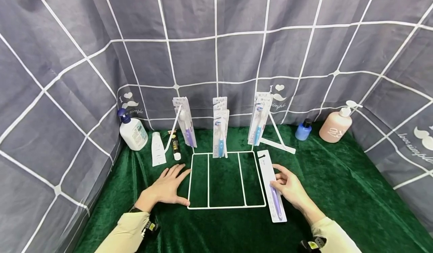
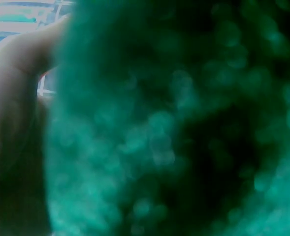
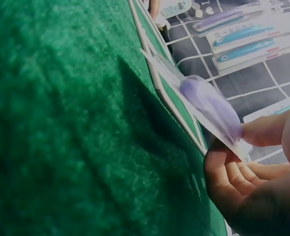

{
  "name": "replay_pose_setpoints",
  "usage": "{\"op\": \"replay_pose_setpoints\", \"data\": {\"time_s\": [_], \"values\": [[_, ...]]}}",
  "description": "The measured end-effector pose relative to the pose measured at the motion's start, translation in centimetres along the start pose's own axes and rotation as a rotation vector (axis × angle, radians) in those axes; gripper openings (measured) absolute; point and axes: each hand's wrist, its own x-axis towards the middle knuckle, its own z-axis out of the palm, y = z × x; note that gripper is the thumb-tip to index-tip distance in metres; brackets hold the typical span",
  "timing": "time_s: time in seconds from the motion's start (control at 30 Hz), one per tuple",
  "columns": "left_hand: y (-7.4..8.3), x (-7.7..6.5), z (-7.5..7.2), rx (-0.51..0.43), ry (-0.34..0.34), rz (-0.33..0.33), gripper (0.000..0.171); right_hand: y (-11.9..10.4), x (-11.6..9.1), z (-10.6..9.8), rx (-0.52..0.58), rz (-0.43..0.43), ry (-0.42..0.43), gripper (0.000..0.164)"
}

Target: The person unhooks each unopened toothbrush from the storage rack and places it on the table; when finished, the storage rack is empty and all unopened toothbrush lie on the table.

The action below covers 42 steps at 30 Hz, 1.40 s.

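My right hand (image 1: 288,185) pinches a packaged purple toothbrush (image 1: 275,200) by the edge of its card, just right of the white wire rack (image 1: 226,207). In the right wrist view the pack (image 3: 211,105) tilts above the green cloth, with the thumb on its front and curled fingers behind. My left hand (image 1: 169,187) lies with fingers spread on the cloth, its thumb touching the rack's near left corner. Hanging at the rack's back are toothbrush packs: purple ones (image 1: 185,123) at left, blue ones (image 1: 221,134) in the middle and more blue (image 1: 259,119) at right. The left wrist view is mostly blurred cloth.
A white pump bottle (image 1: 134,132), a white tube (image 1: 157,149) and a black-and-yellow tube (image 1: 175,146) are at left. Back right stand a small blue bottle (image 1: 303,129) and a pink pump bottle (image 1: 335,125). A grey gridded curtain (image 1: 193,61) hangs behind and along both sides.
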Motion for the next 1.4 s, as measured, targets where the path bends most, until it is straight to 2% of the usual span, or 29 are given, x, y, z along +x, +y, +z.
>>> {"op": "replay_pose_setpoints", "data": {"time_s": [0.47,0.9,1.07,1.4], "values": [[-0.1,0.2,0.0,-0.005,0.013,0.005,0.113,0.2,0.4,0.3,-0.355,0.059,0.059,0.053],[0.0,0.2,0.0,-0.015,0.007,-0.002,0.112,-0.8,0.3,0.6,-0.700,0.007,0.091,0.045],[0.0,0.1,0.1,-0.013,0.018,0.000,0.112,-1.0,0.1,0.7,-0.774,0.016,0.101,0.040],[-0.1,0.0,0.4,-0.010,0.024,0.003,0.112,-1.1,0.0,0.7,-0.863,-0.009,0.064,0.028]]}}
